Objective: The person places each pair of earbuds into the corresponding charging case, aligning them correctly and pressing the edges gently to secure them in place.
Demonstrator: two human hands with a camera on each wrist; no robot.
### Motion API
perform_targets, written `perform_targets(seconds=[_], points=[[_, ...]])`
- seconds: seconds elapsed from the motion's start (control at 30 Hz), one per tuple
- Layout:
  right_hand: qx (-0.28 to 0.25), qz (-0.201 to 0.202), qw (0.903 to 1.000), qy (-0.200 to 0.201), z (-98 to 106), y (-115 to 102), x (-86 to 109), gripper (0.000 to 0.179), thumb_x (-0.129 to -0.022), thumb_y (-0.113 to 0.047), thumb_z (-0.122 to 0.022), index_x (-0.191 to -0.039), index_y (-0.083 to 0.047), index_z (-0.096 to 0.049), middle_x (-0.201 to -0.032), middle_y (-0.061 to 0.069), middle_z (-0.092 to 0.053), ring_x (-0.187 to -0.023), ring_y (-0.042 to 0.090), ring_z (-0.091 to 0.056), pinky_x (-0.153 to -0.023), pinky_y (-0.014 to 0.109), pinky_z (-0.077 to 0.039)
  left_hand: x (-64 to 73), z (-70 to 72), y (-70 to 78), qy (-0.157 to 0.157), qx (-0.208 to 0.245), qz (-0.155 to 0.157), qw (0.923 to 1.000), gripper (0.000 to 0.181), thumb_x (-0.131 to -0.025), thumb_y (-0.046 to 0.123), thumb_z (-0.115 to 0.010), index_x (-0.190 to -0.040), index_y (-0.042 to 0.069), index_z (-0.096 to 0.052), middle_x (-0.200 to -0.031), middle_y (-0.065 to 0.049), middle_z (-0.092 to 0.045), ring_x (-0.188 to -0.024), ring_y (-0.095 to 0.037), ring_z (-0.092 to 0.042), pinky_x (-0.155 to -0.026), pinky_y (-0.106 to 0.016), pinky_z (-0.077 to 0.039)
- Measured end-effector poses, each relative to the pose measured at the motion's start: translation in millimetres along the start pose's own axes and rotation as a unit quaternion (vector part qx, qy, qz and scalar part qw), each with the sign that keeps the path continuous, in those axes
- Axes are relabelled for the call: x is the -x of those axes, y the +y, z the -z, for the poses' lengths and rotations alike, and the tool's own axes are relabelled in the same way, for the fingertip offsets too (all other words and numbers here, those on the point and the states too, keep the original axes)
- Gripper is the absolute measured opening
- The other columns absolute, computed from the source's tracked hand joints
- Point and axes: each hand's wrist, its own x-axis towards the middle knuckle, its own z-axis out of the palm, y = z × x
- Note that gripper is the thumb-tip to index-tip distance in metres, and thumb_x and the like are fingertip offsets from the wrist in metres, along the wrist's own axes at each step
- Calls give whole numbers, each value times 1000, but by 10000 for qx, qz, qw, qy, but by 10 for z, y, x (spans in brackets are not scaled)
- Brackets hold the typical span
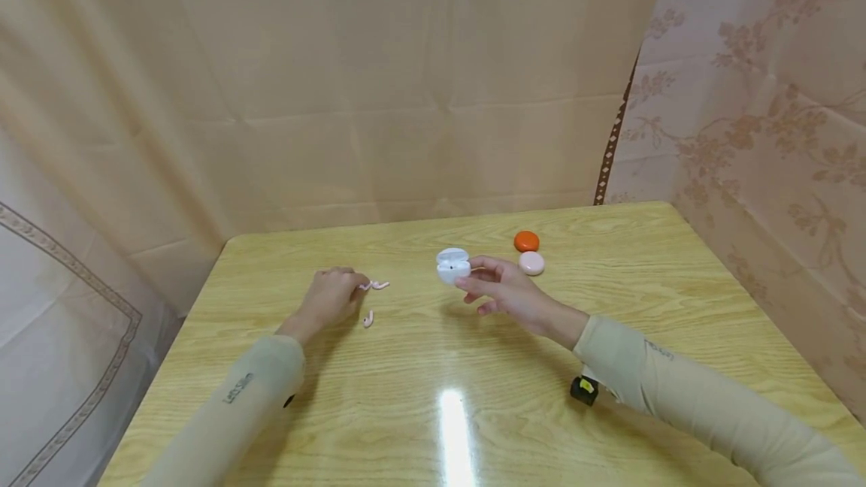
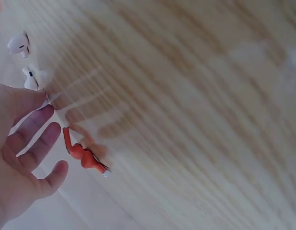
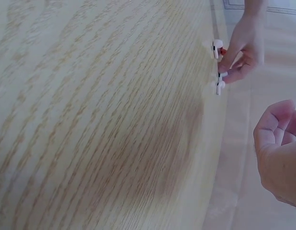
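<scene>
My left hand (image 1: 329,297) pinches a small white-pink earbud (image 2: 44,102) between thumb and index finger, close over the table. Right beside those fingertips lies a second pale earbud (image 1: 381,285); a third pale earbud (image 1: 368,319) rests nearer the front. Two red earbuds (image 2: 81,154) lie beneath the left hand's other fingers, hidden behind that hand in the head view. Above the middle of the table, my right hand (image 1: 506,293) holds a white earbud case (image 1: 452,267) by its right side, lid raised. In the right wrist view this case is mostly cut off.
An orange-red round case (image 1: 526,241) and a pale pink round case (image 1: 531,263) stand together behind the right hand. The wooden table (image 1: 379,412) meets a beige curtain (image 1: 406,96) at the back. A small black device (image 1: 584,389) hangs under the right sleeve.
</scene>
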Motion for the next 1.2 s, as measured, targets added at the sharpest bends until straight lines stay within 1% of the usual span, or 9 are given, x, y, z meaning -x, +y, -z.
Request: perform_targets(seconds=[0.13, 0.2, 0.27, 0.4, 0.5, 0.6, 0.8, 1.03, 1.2], points=[[13, 9, 10000, -33, -7, -7, -10, 37, -97, -20, -71, -129, -6, -60, -115, 8, -68, -95, 24, -63, -75, 35, -56, -22, 35, 8, 238, 198, -132, 9994, 13, -86, 0, -75, -97, 4, -78, -86, -9, -72, -70, -23, -65, -61, -44, -53], [32, 33, 10000, -50, -10, -19, -12, 37, -97, -20, -71, -130, -6, -60, -116, 8, -67, -95, 24, -63, -75, 36, -56, -43, 65, 25, 287, 299, -154, 9990, 13, -86, 2, -76, -100, 3, -78, -89, -10, -72, -69, -21, -64, -60, -40, -53], [50, 59, 10000, -63, -5, -23, -18, 38, -97, -21, -71, -130, -5, -59, -115, 8, -67, -95, 24, -63, -75, 35, -57, -66, 98, 49, 266, 349, -152, 9989, 14, -88, 3, -77, -102, 3, -77, -93, -11, -73, -72, -20, -65, -61, -38, -53], [66, 58, 9999, -81, -6, -43, -27, 39, -97, -22, -71, -131, -5, -59, -116, 8, -67, -95, 24, -63, -76, 36, -57, -107, 147, 98, 105, 314, -173, 9993, 16, -89, 4, -77, -105, 2, -77, -97, -12, -73, -75, -22, -68, -64, -37, -54], [61, 46, 9999, -65, -8, -52, -36, 41, -97, -23, -71, -132, -5, -59, -116, 8, -67, -96, 24, -63, -77, 37, -57, -129, 163, 127, 60, 234, -251, 9994, 16, -89, 3, -76, -105, 2, -77, -98, -13, -73, -75, -22, -69, -63, -35, -55], [64, 79, 9999, -58, -2, -40, -46, 41, -97, -23, -72, -132, -5, -59, -116, 9, -67, -96, 25, -63, -77, 37, -57, -138, 172, 155, 117, 208, -343, 9991, 16, -88, 1, -75, -104, 1, -77, -98, -13, -74, -75, -22, -69, -63, -34, -54], [104, 35, 9999, -12, -1, 17, -29, 41, -97, -22, -72, -131, -5, -59, -116, 8, -68, -94, 24, -64, -76, 37, -57, -144, 159, 220, 298, 204, -638, 9973, 15, -88, 2, -75, -103, 2, -77, -98, -12, -74, -73, -22, -70, -64, -38, -56], [17, 61, 10000, -40, 18, 53, -7, 41, -97, -23, -71, -131, -5, -58, -116, 8, -68, -96, 27, -63, -76, 36, -56, -165, 147, 270, 218, 222, -643, 9974, 15, -91, 6, -76, -106, 4, -77, -97, -9, -74, -76, -20, -70, -65, -36, -56], [58, 21, 10000, 52, 46, 73, 4, 41, -97, -23, -72, -131, -5, -58, -115, 8, -69, -95, 26, -64, -76, 36, -57, -203, 121, 314, 268, 160, -779, 9965, 15, -91, 7, -75, -106, 4, -76, -97, -9, -74, -77, -21, -71, -66, -37, -58]])
